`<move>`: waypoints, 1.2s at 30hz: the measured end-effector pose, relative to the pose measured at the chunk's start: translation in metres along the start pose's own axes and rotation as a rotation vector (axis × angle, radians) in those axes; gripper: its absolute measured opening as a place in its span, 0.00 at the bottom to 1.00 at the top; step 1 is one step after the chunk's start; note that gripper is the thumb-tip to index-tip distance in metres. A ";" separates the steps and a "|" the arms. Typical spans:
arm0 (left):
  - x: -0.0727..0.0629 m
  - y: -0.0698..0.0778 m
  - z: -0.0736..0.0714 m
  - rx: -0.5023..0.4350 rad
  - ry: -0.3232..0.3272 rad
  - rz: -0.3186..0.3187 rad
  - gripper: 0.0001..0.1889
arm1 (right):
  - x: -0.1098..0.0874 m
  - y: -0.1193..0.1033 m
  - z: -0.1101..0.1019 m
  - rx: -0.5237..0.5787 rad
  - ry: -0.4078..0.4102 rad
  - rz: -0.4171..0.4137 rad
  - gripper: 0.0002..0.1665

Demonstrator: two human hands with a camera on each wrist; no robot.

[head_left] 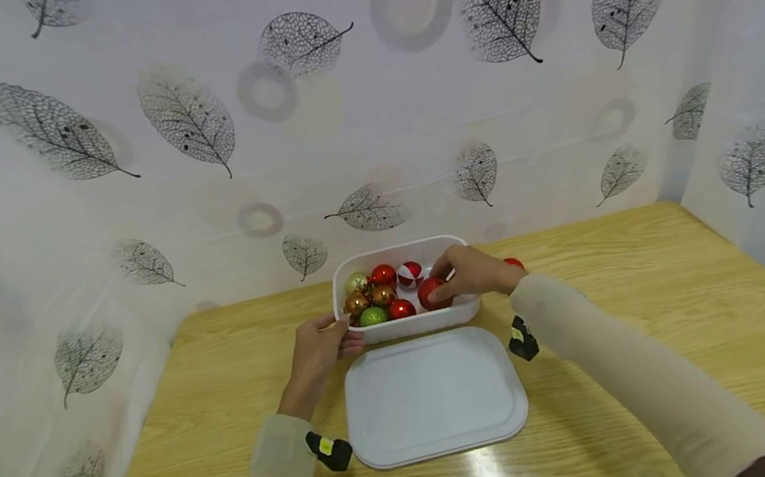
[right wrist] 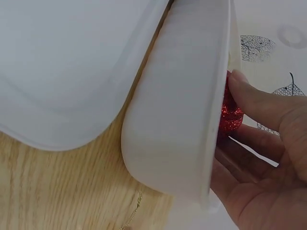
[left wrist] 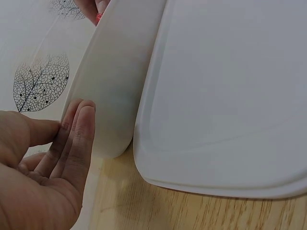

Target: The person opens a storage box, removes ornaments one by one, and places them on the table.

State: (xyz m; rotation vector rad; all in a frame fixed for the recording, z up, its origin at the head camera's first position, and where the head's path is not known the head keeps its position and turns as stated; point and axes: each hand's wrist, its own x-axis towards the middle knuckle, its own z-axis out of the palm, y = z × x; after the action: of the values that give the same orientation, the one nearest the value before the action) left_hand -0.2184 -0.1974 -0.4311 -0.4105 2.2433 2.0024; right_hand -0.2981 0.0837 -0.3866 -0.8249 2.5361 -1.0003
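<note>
A white plastic container [head_left: 416, 326] holds several Christmas baubles, among them a green bauble [head_left: 373, 316], copper bauble [head_left: 383, 296], pale gold bauble [head_left: 358, 282] and red-and-white bauble [head_left: 409, 273]. My left hand [head_left: 319, 346] grips its near left corner, thumb at the rim and fingers against the outer wall [left wrist: 112, 76]. At the container's right end, my right hand [head_left: 471, 270] holds a glittery red bauble [head_left: 432, 294] inside the rim. The right wrist view shows thumb and fingers around this red bauble [right wrist: 231, 115], partly hidden by the wall.
A white lid [head_left: 435, 398] lies flat on the wooden table [head_left: 222, 459], just in front of the container. Another red bauble [head_left: 513, 262] sits right of the container, partly behind my right wrist. Behind the table hangs a leaf-patterned sheet [head_left: 363, 123].
</note>
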 end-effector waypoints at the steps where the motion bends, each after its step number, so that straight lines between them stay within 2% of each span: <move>1: 0.000 -0.001 0.000 -0.001 -0.001 0.002 0.22 | -0.001 -0.001 -0.001 0.011 0.004 0.009 0.17; 6: 0.000 0.000 -0.001 -0.001 -0.001 -0.001 0.22 | -0.009 -0.006 -0.008 0.052 0.023 0.068 0.23; 12: -0.002 0.002 -0.002 0.000 -0.002 0.002 0.22 | -0.012 -0.004 -0.017 -0.006 0.047 0.026 0.23; 17: -0.002 0.002 -0.001 -0.004 -0.001 0.001 0.22 | -0.018 -0.001 -0.026 -0.014 0.070 0.041 0.24; 25: -0.006 0.004 0.000 -0.013 -0.007 0.017 0.21 | -0.030 0.009 -0.047 0.029 0.122 0.083 0.25; 36: -0.003 0.003 0.000 -0.003 -0.002 -0.002 0.22 | -0.050 0.028 -0.067 0.045 0.155 0.128 0.25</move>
State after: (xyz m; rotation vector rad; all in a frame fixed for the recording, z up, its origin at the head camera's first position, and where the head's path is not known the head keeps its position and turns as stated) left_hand -0.2165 -0.1964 -0.4276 -0.4103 2.2384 2.0043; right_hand -0.3006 0.1658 -0.3549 -0.5848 2.6454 -1.1146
